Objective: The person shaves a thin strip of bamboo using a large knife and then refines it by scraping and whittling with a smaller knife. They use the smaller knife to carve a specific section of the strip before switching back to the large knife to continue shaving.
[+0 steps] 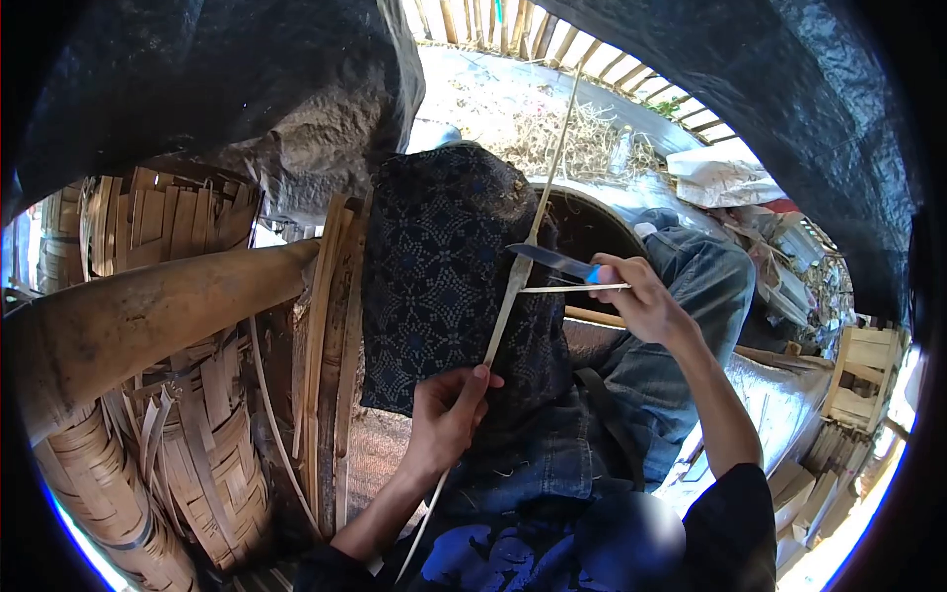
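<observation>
A long, thin bamboo strip [503,321] runs from the top of the view down over my lap and past my left side. My left hand [449,419] is closed around its lower part, thumb and fingers pinching it. My right hand [636,296] grips a knife [554,260] by its blue handle, mostly hidden in the fingers. The blade lies across the strip near a thicker, rough spot. A thin pale sliver [572,289] reaches from the strip to my right fingers. Beneath all this, a dark patterned cloth [434,276] covers my leg.
At left, a thick bamboo pole [168,311] juts in above woven bamboo baskets [212,459]. Upright split bamboo pieces [330,395] stand beside the cloth. Black plastic sheeting [809,89] hangs overhead. Dry straw [592,138] lies beyond, before a slatted fence [493,30].
</observation>
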Tool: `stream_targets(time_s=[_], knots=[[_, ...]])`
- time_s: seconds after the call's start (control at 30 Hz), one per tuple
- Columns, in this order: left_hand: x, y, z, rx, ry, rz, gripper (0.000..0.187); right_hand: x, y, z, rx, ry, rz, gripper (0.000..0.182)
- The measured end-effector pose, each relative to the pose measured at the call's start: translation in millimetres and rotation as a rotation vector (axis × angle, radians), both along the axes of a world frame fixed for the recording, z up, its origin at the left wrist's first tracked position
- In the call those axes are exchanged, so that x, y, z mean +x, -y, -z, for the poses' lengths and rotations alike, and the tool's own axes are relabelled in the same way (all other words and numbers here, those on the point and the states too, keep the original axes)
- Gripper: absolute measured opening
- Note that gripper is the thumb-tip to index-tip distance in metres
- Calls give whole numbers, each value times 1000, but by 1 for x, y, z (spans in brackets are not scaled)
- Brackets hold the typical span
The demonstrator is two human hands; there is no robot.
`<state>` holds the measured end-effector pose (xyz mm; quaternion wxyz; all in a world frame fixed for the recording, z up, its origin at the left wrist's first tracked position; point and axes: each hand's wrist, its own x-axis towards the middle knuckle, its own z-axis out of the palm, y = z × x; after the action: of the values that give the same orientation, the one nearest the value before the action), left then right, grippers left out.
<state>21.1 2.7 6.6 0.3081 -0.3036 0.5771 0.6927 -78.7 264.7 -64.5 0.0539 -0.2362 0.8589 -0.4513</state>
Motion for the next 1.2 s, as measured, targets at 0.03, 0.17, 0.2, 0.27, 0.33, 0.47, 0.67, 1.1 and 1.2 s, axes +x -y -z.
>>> stream_targets(time_s=[0.03,0.17,0.2,0.27,0.33,0.47,0.67,1.1,1.2], knots=[[2,1,2,21,9,-14,34,-4,12,8,-117,41,-27,23],[2,3,3,61,20,-76,31,-13,27,-1,-64,392,-230,30],[2,3,3,63,27,-75,31,-8,29,4,-62,399,-229,30],[2,1,3,31,8,-73,31,-1,33,13,-44,347,-165,36],[0,0,3,12,13,-77,31,2,32,19,-37,455,-201,43],[-1,-2,-1,-76,16,-41,32,20,31,30,-43,925,-181,56],[0,-8,1,-103,-1,-101,33,24,47,36,-77,1129,-76,59],[-6,-8,-4,-74,3,-146,32,43,15,24,-486,1101,148,55],[0,-11,0,-190,-94,-19,30,22,29,-22,-747,1211,332,62]])
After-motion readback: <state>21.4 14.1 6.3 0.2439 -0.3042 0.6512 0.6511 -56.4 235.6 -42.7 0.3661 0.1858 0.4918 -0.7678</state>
